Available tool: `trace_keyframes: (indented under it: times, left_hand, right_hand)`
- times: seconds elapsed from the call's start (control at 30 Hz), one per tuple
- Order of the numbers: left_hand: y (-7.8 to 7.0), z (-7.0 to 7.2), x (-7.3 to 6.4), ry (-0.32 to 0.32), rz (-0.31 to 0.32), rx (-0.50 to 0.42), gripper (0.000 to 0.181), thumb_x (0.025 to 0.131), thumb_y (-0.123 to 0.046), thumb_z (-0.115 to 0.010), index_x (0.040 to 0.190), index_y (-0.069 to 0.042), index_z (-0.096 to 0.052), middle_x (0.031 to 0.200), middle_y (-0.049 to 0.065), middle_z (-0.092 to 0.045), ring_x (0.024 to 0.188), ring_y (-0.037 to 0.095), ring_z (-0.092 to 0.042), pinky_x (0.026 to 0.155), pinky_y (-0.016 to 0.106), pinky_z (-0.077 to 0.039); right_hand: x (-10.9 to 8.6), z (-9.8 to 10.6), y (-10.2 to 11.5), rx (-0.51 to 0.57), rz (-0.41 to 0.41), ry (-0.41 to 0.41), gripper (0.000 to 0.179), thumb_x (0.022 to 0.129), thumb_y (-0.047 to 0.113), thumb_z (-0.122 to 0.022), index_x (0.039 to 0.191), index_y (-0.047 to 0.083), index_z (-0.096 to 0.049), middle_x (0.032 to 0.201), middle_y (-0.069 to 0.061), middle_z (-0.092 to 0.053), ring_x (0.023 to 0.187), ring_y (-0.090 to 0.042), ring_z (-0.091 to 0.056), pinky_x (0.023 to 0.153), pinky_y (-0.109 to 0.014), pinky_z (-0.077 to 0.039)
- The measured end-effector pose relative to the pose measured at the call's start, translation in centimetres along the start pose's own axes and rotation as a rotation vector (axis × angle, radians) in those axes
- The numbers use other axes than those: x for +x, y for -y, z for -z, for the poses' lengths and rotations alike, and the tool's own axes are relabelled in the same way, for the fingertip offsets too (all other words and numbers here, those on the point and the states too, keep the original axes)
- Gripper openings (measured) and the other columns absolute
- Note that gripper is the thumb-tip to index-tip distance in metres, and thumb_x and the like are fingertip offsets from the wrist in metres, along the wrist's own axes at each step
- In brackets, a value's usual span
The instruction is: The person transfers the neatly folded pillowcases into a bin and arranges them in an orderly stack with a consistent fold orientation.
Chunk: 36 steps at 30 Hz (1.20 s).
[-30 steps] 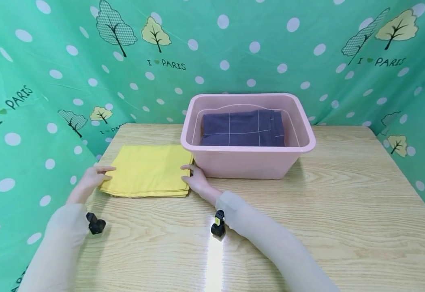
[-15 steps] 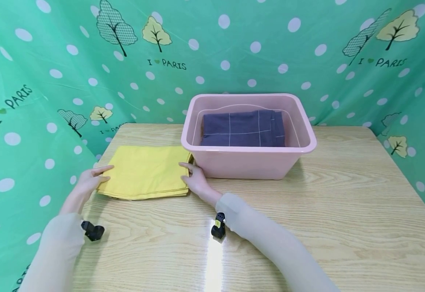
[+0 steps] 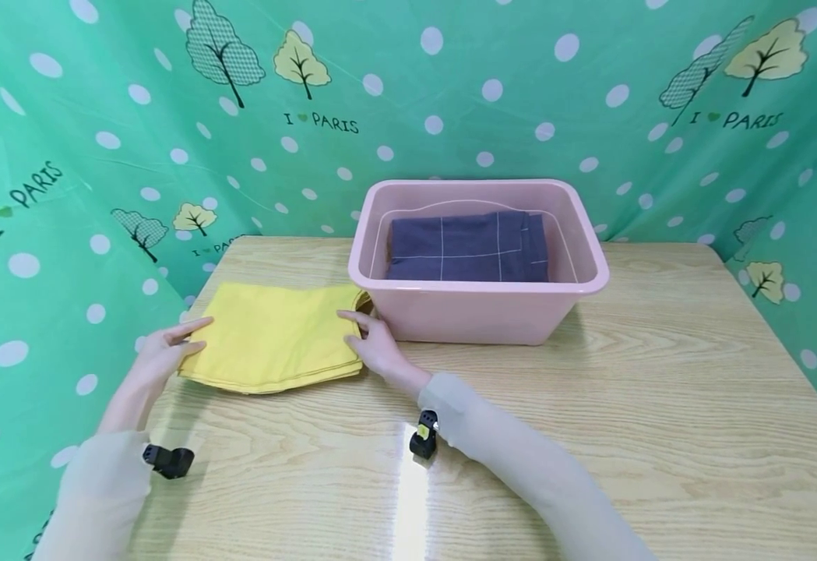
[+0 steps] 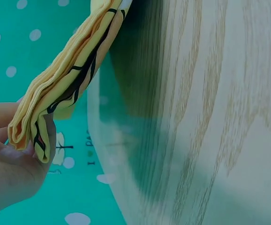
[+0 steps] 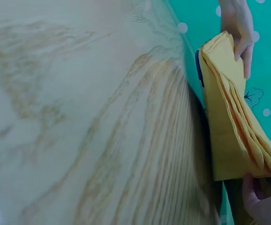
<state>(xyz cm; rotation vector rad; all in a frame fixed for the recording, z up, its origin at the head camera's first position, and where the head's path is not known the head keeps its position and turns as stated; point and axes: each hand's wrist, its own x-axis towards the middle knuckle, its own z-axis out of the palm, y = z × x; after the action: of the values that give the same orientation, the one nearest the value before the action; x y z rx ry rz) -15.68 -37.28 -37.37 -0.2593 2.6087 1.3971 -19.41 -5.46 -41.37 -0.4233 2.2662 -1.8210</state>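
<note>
A folded yellow cloth point(image 3: 275, 331) stretches between both hands, left of a pink plastic bin. My left hand point(image 3: 159, 354) pinches its left end, thumb on one side and fingers on the other. At the opposite end, my right hand point(image 3: 378, 343) grips the cloth's right edge close to the bin. Several stacked layers show in the left wrist view, where a black-patterned side of the cloth point(image 4: 65, 79) faces down and the end hangs off the tabletop. From the right wrist, the layered edge point(image 5: 241, 117) fans apart slightly near my thumb.
The pink bin point(image 3: 457, 315) stands at the back middle of the wooden table point(image 3: 625, 405). Inside lies a folded navy cloth point(image 3: 467, 249) with thin white lines. A green dotted curtain point(image 3: 408, 93) encloses the back and sides. Each wrist carries a small black camera.
My left hand has drawn down and to the left with its end of the yellow cloth, which now bows and lifts. My right hand has shifted slightly left with its end.
</note>
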Motion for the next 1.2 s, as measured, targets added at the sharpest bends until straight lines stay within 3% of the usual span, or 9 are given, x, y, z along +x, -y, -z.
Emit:
trace_keyframes:
  times: [0.1,0.27,0.37,0.57,0.6,0.8,0.87,0.93,1.2]
  left_hand:
    - [0.5,0.1,-0.2,-0.04,-0.002,-0.016,0.052,0.09,-0.029,-0.05,0.137,-0.015,-0.033,0.145,0.016,-0.014,0.132,0.033,-0.005,0.103,0.045,-0.02]
    - [1.3,0.4,-0.6,-0.099,-0.012,-0.03,0.049,0.087,-0.03,-0.055,0.133,-0.022,-0.041,0.144,0.01,-0.021,0.131,0.027,-0.016,0.098,0.028,-0.032]
    - [1.6,0.7,-0.9,-0.1,-0.012,-0.039,0.05,0.087,-0.032,-0.055,0.134,-0.023,-0.039,0.145,0.01,-0.017,0.131,0.028,-0.015,0.102,0.033,-0.027]
    - [3.8,1.7,-0.6,-0.103,-0.01,-0.09,0.049,0.086,-0.034,-0.055,0.132,-0.029,-0.04,0.144,-0.009,-0.018,0.133,0.01,-0.009,0.103,0.022,-0.022]
    - [4.1,1.7,-0.5,-0.119,-0.004,-0.102,0.048,0.085,-0.034,-0.056,0.131,-0.03,-0.042,0.143,-0.013,-0.021,0.132,0.006,-0.011,0.099,0.015,-0.024]
    - [4.1,2.2,-1.3,-0.144,-0.008,-0.133,0.049,0.085,-0.031,-0.057,0.132,-0.027,-0.041,0.14,-0.016,-0.025,0.132,0.007,-0.011,0.102,0.017,-0.023]
    - [4.2,2.5,-1.6,-0.135,-0.018,-0.182,0.048,0.086,-0.028,-0.056,0.132,-0.026,-0.041,0.139,-0.016,-0.027,0.132,0.005,-0.01,0.104,0.019,-0.018]
    - [4.3,2.7,-1.9,-0.14,-0.026,-0.239,0.048,0.086,-0.026,-0.058,0.131,-0.027,-0.043,0.135,-0.022,-0.031,0.13,-0.001,-0.012,0.1,0.011,-0.02]
    - [-1.5,1.8,-6.3,-0.128,-0.033,-0.494,0.053,0.082,-0.017,-0.063,0.131,-0.021,-0.044,0.14,-0.013,-0.025,0.132,0.003,-0.001,0.089,0.005,-0.03]
  right_hand:
    - [0.0,0.2,0.2,0.011,0.005,0.01,0.041,0.085,0.001,-0.053,0.124,0.014,-0.053,0.1,-0.001,-0.057,0.05,-0.007,-0.035,0.048,-0.017,-0.035]
    - [-0.3,0.6,1.2,0.033,0.049,0.044,0.039,0.086,0.0,-0.053,0.123,0.011,-0.054,0.123,-0.005,-0.052,0.056,-0.008,-0.04,0.051,-0.016,-0.037]
    - [-1.1,0.9,2.9,0.059,0.089,0.071,0.038,0.085,-0.004,-0.051,0.123,0.004,-0.052,0.126,-0.011,-0.05,0.062,-0.009,-0.043,0.052,-0.016,-0.037]
    - [-2.4,1.4,5.6,0.051,0.142,0.109,0.037,0.085,-0.006,-0.049,0.123,-0.002,-0.05,0.126,-0.016,-0.048,0.051,-0.007,-0.035,0.049,-0.015,-0.034]
    - [-2.4,1.4,5.8,0.05,0.152,0.112,0.037,0.085,-0.006,-0.049,0.123,-0.002,-0.05,0.126,-0.016,-0.048,0.05,-0.007,-0.033,0.049,-0.015,-0.034]
    - [-1.6,1.2,5.2,0.04,0.197,0.122,0.039,0.086,-0.003,-0.051,0.124,0.003,-0.051,0.125,-0.011,-0.05,0.051,-0.005,-0.034,0.05,-0.016,-0.035]
    - [-1.3,1.1,5.0,0.038,0.192,0.128,0.039,0.086,0.0,-0.051,0.125,0.007,-0.051,0.125,-0.009,-0.05,0.05,-0.005,-0.033,0.049,-0.017,-0.035]
    - [-1.3,1.1,5.2,0.035,0.192,0.133,0.04,0.087,0.001,-0.051,0.126,0.009,-0.05,0.126,-0.008,-0.049,0.052,-0.005,-0.035,0.05,-0.016,-0.036]
    - [-2.8,1.9,8.3,0.055,0.244,0.172,0.042,0.087,-0.006,-0.047,0.128,0.0,-0.044,0.132,-0.015,-0.043,0.074,-0.014,-0.049,0.062,-0.014,-0.04]
